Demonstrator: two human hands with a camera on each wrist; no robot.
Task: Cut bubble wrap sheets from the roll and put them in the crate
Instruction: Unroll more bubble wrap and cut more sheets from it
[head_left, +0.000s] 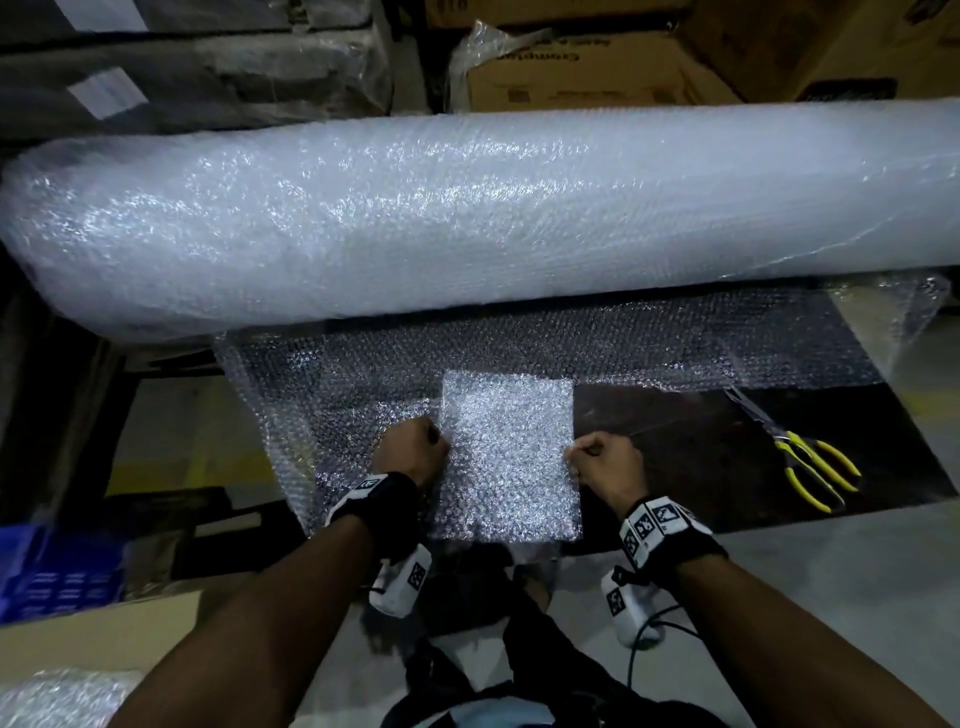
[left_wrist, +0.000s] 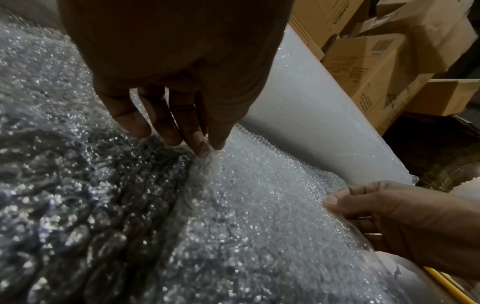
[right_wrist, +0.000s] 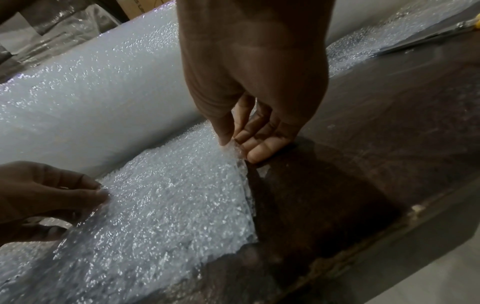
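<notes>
1. Blue crate stood at far left on the floor; its contents could not be made out.
2. Left hand pinched the cut sheet's left edge.
3. Right hand pinched its right edge.
4. Bare dark table lay rightward, scissors near its edge.
5. Roll spanned the rear.

The head view looks steeply down from above both forearms onto the counter, while each wrist view sits close behind its own hand, facing along the fingers toward the roll, and all three share the cut sheet.
</notes>
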